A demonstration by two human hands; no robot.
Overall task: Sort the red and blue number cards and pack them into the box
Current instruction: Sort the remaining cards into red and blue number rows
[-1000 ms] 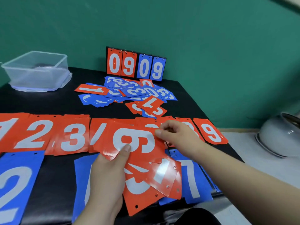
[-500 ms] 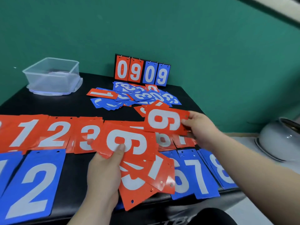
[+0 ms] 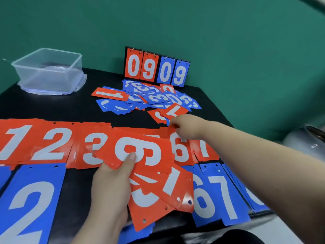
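My left hand (image 3: 110, 187) grips a fanned stack of red number cards (image 3: 151, 173), its thumb pressed on the top card's white digit. My right hand (image 3: 188, 127) reaches to the top edge of a red 6 card (image 3: 179, 150) lying in the red row, fingers pinched at its corner. The red row (image 3: 52, 143) shows 1, 2, 3, then 6 and 7. Below it lie blue cards: a large 2 (image 3: 29, 199) at left, and 6, 7 (image 3: 219, 196) at right. A clear plastic box (image 3: 49, 71) stands at the far left.
A loose heap of mixed blue and red cards (image 3: 149, 99) lies mid-table in front of a standing flip scoreboard (image 3: 156, 67) reading 09 09. The black table's right edge (image 3: 221, 110) runs beside a white pot (image 3: 309, 138) on the floor. A green wall stands behind.
My right hand carried a red 6 card from the air down onto the red row and now rests at its top edge. My left hand kept its stack.
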